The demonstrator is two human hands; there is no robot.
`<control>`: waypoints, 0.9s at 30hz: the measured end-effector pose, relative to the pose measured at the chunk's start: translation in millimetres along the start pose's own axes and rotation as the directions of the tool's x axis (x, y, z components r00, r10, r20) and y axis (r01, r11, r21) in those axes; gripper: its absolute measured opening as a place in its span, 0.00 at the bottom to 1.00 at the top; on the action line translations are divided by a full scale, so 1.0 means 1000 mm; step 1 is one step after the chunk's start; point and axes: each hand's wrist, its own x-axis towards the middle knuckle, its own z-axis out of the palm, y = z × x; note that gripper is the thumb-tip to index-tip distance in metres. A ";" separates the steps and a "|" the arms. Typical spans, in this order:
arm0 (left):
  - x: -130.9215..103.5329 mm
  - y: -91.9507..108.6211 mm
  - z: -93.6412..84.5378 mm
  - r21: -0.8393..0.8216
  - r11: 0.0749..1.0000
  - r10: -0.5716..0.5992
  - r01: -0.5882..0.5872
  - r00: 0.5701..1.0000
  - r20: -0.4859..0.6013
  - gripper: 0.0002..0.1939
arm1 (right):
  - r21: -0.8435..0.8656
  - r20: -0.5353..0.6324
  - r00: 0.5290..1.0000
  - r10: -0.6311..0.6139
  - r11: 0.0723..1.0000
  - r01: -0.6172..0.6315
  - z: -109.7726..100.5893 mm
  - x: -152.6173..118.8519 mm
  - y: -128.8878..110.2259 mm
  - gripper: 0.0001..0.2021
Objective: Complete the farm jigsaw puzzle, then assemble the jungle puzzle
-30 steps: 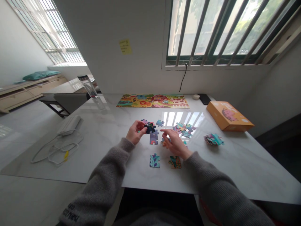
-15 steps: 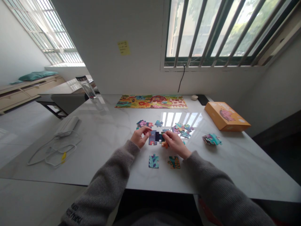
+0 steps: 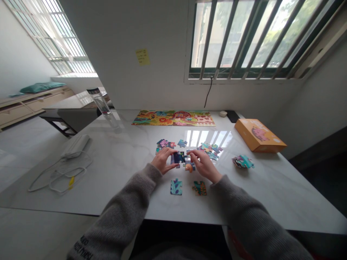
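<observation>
My left hand (image 3: 163,160) holds a dark puzzle piece (image 3: 179,157) between thumb and fingers, above other dark pieces. To its right, my right hand (image 3: 202,164) has its fingers bent together near a piece at the fingertips; whether it grips anything is too small to tell. A dark piece with an orange shape (image 3: 189,166) lies just below the right fingertips. Nearer to me are a teal piece (image 3: 176,187) and a green-orange piece (image 3: 200,188). Loose pieces lie behind both hands, among them a blue one (image 3: 182,143).
Along the wall lies a colourful picture strip (image 3: 173,118). An orange box (image 3: 259,135), a pile of pieces (image 3: 243,161) and a black phone (image 3: 232,116) are at the right. A glass bottle (image 3: 100,102) and white cables (image 3: 61,177) are at the left.
The dark piece has shifted left, from my right fingers into my left hand's grasp. My left hand has closed in on it, and the orange-marked piece is more exposed.
</observation>
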 end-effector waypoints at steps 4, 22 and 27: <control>-0.001 -0.009 -0.004 0.055 0.995 -0.079 0.079 0.997 -0.011 0.24 | -0.291 -0.005 0.986 -0.167 0.944 0.159 -0.025 0.002 0.025 0.12; -0.006 -0.015 -0.005 0.120 0.983 -0.145 0.139 0.988 0.046 0.25 | -0.220 0.201 0.963 -0.180 0.950 0.223 -0.003 -0.015 0.020 0.28; -0.021 -0.032 -0.026 0.194 0.950 -0.260 0.244 0.964 0.061 0.23 | -0.324 0.312 0.933 -0.178 0.903 0.281 -0.002 -0.017 0.019 0.20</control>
